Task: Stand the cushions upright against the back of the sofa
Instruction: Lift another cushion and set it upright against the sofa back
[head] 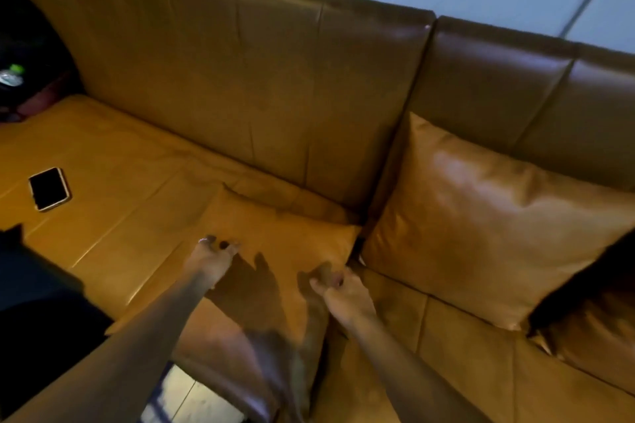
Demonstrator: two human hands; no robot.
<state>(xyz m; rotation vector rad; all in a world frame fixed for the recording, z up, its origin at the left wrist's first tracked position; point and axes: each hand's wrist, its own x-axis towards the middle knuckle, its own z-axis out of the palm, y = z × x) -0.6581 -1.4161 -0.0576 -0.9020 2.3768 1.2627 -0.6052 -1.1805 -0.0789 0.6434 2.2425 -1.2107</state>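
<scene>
A tan leather cushion (275,251) lies flat on the sofa seat (120,182), its near end hanging over the front edge. My left hand (211,256) rests on its left part with fingers curled and spread, apparently pressing on it. My right hand (338,292) is closed on the cushion's right edge. A second tan cushion (481,216) stands upright against the sofa back (240,79) on the right section, leaning slightly.
A black phone (49,188) lies on the seat at the left. A dark bag with a bottle (12,74) sits in the far left corner. Something dark (591,285) overlaps the upright cushion's right side. Pale floor (185,395) shows below the seat edge.
</scene>
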